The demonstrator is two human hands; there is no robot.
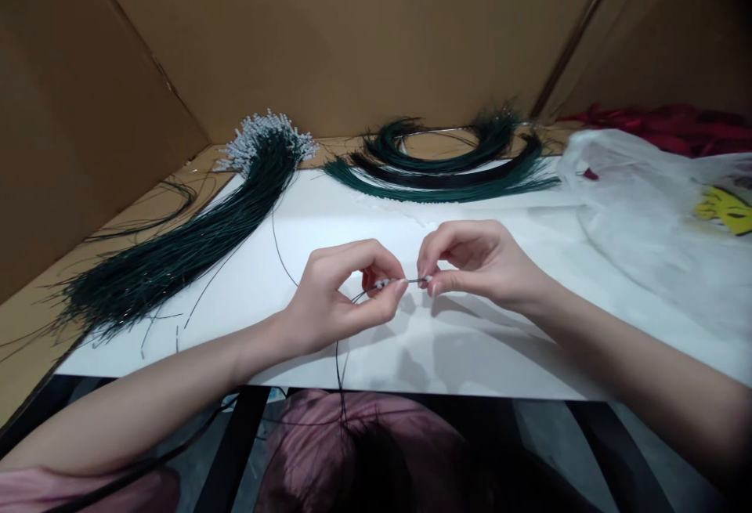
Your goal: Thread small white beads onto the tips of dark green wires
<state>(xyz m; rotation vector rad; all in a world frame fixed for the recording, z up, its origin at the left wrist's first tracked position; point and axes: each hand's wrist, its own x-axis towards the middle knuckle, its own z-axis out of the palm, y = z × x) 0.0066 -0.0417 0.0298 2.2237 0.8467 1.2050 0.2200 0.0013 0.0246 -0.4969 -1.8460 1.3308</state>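
My left hand (341, 294) and my right hand (475, 262) meet over the middle of a white sheet (446, 356). Both are closed in a pinch on one thin dark green wire (411, 281) with a small white piece at its tip. The wire's long end runs down from my left hand over the near edge of the sheet. A thick bundle of finished green wires with white tips (205, 223) lies to the left, its white ends at the back.
Curved heaps of bare green wires (446, 164) lie at the back centre. A white plastic bag (652, 215) with something yellow inside sits at right, red cloth (675, 125) behind it. Brown cardboard walls (329, 35) close in the back and left.
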